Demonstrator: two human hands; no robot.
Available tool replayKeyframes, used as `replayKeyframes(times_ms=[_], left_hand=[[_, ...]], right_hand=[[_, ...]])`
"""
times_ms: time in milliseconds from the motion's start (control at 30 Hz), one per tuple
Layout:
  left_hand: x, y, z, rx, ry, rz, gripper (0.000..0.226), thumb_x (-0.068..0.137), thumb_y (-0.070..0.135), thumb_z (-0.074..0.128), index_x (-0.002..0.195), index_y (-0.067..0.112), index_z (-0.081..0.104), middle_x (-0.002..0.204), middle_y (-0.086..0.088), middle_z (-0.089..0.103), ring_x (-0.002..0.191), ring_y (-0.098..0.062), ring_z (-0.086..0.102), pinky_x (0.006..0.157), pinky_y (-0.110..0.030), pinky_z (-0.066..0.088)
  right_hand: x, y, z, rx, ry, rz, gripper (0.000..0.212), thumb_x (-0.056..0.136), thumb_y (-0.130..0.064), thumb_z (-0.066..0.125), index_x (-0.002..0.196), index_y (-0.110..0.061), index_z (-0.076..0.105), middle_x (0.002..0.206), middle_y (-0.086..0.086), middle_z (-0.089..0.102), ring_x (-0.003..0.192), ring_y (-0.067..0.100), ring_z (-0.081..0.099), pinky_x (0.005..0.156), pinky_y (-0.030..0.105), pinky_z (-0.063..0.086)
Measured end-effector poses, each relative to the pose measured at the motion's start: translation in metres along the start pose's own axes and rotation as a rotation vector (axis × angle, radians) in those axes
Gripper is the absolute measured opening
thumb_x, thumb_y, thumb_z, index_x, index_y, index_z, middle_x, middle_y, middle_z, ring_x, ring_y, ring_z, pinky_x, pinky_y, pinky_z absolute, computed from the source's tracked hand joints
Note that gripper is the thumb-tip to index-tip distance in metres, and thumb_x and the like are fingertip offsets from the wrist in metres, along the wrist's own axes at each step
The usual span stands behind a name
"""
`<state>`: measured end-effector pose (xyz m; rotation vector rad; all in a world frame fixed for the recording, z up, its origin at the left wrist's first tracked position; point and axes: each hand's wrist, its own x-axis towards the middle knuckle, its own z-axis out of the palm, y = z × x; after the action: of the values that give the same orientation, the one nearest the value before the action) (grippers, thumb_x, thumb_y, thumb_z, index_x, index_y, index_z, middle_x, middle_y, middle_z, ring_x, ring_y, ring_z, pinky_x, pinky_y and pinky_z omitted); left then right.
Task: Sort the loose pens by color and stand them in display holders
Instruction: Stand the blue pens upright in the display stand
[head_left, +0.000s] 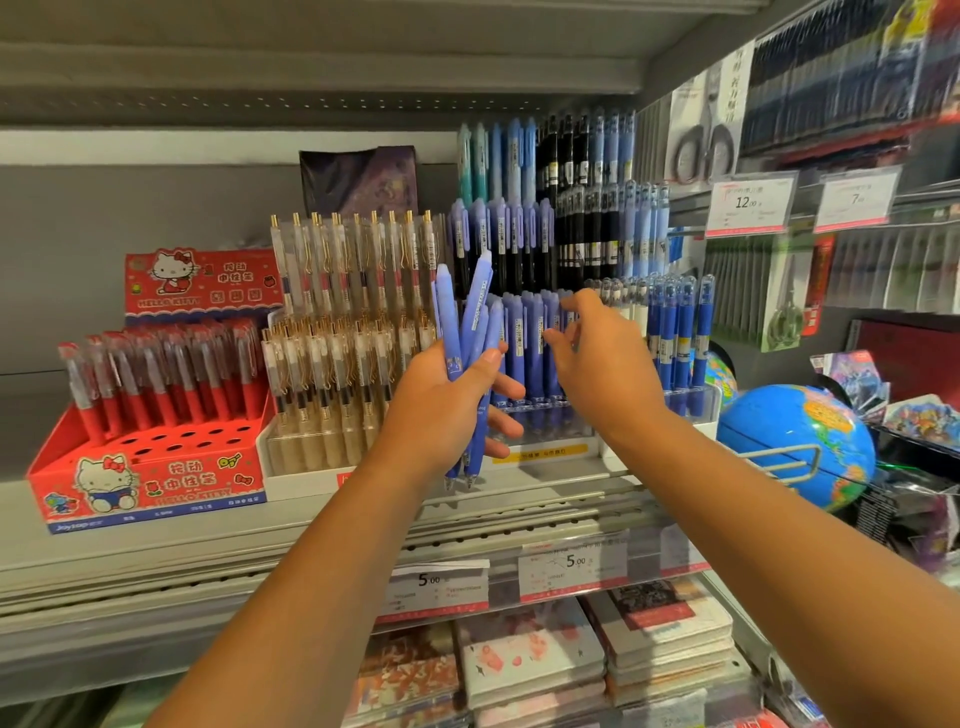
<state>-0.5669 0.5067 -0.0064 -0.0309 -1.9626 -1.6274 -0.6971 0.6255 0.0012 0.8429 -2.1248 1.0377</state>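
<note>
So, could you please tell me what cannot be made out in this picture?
Head view only.
Count of loose pens in the left hand: they overlap, and the hand covers them.
Whether the right hand holds a pen: its own back hides the grip.
Price tags: small print blurred.

Pens (470, 332): periwinkle bunch, fanned, tips down, held just in front of holder (550, 423). Holder clear, tiered, blue rows upright.

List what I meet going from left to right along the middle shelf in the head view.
Red cardboard Hello Kitty pen box → clear gold-clipped pens → bunch of lavender-blue plastic pens in the left hand → dark blue capped pens → blue plastic globe.
</note>
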Motion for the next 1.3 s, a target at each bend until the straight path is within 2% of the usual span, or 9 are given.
replayKeyframes(times_ms=[200, 300, 467, 533, 733, 833, 967, 1100, 1300], left_hand=[[0.000, 0.000, 0.001, -0.013, 0.007, 0.029, 0.025, 0.101, 0.025, 0.052, 0.124, 0.017, 0.056, 0.078, -0.001, 0.073, 0.057, -0.024, 0.067, 0.056, -0.044, 0.061], [0.001, -0.001, 0.000, 0.034, 0.002, 0.035, 0.022, 0.102, 0.026, 0.051, 0.123, 0.020, 0.056, 0.081, 0.001, 0.074, 0.056, -0.023, 0.066, 0.057, -0.044, 0.061], [0.002, -0.005, 0.000, 0.103, -0.090, -0.016, 0.025, 0.100, 0.029, 0.054, 0.124, 0.035, 0.050, 0.092, 0.001, 0.074, 0.060, -0.026, 0.070, 0.055, -0.035, 0.059], [0.003, -0.006, 0.000, 0.103, -0.102, -0.023, 0.027, 0.099, 0.030, 0.056, 0.122, 0.040, 0.047, 0.093, 0.002, 0.074, 0.063, -0.028, 0.071, 0.055, -0.035, 0.060], [0.006, -0.007, 0.003, -0.018, -0.024, 0.008, 0.026, 0.100, 0.026, 0.055, 0.123, 0.034, 0.044, 0.087, 0.002, 0.074, 0.068, -0.030, 0.072, 0.060, -0.043, 0.061], [0.007, -0.007, 0.001, -0.014, 0.049, 0.057, 0.018, 0.102, 0.022, 0.052, 0.118, 0.028, 0.048, 0.079, 0.007, 0.074, 0.071, -0.021, 0.073, 0.066, -0.039, 0.062], [0.007, -0.006, 0.001, 0.029, 0.095, 0.076, 0.007, 0.103, 0.021, 0.048, 0.106, 0.019, 0.054, 0.082, 0.005, 0.072, 0.077, -0.009, 0.072, 0.069, -0.029, 0.061], [0.006, -0.003, 0.002, 0.040, 0.115, 0.071, 0.011, 0.102, 0.022, 0.048, 0.099, 0.021, 0.059, 0.094, -0.001, 0.067, 0.082, -0.012, 0.068, 0.074, -0.037, 0.062], [0.005, -0.003, 0.000, 0.111, 0.098, 0.109, 0.014, 0.103, 0.023, 0.048, 0.099, 0.024, 0.061, 0.093, 0.003, 0.069, 0.073, -0.010, 0.063, 0.072, -0.032, 0.060]], right_hand=[[-0.011, -0.005, 0.000, -0.173, 0.067, -0.083, 0.053, 0.100, -0.035, 0.049, 0.148, -0.016, 0.035, 0.135, 0.006, 0.049, 0.097, 0.024, 0.058, 0.063, 0.034, 0.042], [-0.013, -0.008, -0.002, 0.066, 0.057, -0.183, 0.049, 0.100, -0.033, 0.051, 0.144, -0.015, 0.042, 0.124, 0.003, 0.049, 0.080, 0.018, 0.054, 0.067, 0.037, 0.044], [-0.019, -0.014, -0.006, 0.694, -0.384, -0.177, 0.023, 0.103, -0.017, 0.049, 0.123, -0.012, 0.059, 0.098, -0.003, 0.057, 0.076, 0.003, 0.059, 0.067, 0.017, 0.049], [-0.018, -0.013, -0.007, 0.782, -0.423, -0.151, 0.019, 0.103, -0.013, 0.049, 0.117, -0.004, 0.059, 0.087, -0.002, 0.061, 0.071, 0.002, 0.059, 0.065, 0.018, 0.050], [-0.014, -0.010, -0.009, 0.874, -0.353, -0.093, 0.014, 0.100, -0.008, 0.052, 0.109, 0.001, 0.059, 0.088, 0.008, 0.065, 0.075, 0.015, 0.061, 0.073, 0.035, 0.052], [-0.012, -0.009, -0.012, 0.954, -0.264, -0.067, 0.015, 0.098, -0.004, 0.053, 0.109, 0.006, 0.056, 0.092, 0.011, 0.070, 0.084, 0.017, 0.068, 0.075, 0.030, 0.056], [-0.010, -0.009, -0.017, 1.020, -0.014, -0.070, 0.011, 0.098, -0.004, 0.054, 0.107, -0.010, 0.057, 0.087, 0.006, 0.069, 0.077, 0.020, 0.071, 0.066, 0.029, 0.058], [-0.009, -0.006, -0.016, 0.924, 0.233, -0.067, 0.018, 0.099, -0.011, 0.056, 0.114, -0.020, 0.054, 0.089, 0.003, 0.064, 0.066, 0.024, 0.071, 0.055, 0.032, 0.057], [-0.001, 0.002, -0.015, 0.685, 0.399, -0.063, 0.020, 0.097, -0.020, 0.059, 0.114, -0.030, 0.054, 0.095, -0.003, 0.065, 0.080, 0.023, 0.070, 0.068, 0.047, 0.058]])
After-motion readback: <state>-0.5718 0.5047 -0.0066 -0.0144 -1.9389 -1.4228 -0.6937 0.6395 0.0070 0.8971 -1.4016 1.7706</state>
